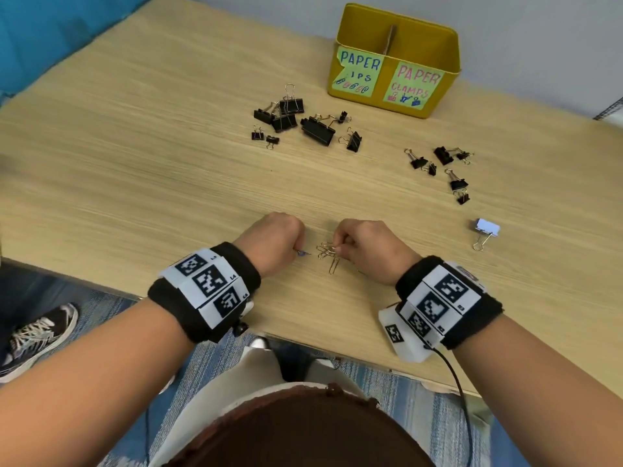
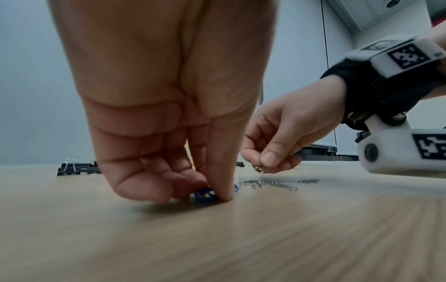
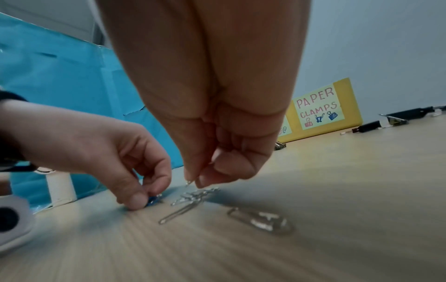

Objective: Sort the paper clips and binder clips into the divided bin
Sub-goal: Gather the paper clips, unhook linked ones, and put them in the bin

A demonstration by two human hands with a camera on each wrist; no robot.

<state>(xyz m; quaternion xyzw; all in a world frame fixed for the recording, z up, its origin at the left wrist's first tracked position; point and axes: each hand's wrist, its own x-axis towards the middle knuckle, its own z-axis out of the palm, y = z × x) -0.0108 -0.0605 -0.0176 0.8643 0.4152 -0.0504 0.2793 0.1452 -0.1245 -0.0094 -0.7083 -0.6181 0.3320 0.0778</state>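
While the left hand (image 1: 273,242) is pinching a blue clip (image 2: 204,194) near the desk's (image 1: 135,156) front edge, the right hand (image 1: 367,246) is pinching a silver paper clip (image 3: 189,183).

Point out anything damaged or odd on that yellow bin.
The green PAPER CLIPS label on the yellow bin is torn at its left edge, so part of "CLIPS" is missing. The PAPER CLAMPS label looks whole.

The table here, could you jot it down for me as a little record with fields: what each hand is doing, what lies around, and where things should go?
left hand: pinches a blue clip against the table
right hand: pinches a silver paper clip over the paper clip pile
black binder clips: scattered in two groups, on the table
white binder clip: alone, at the right
yellow bin: divided, labelled, at the far edge
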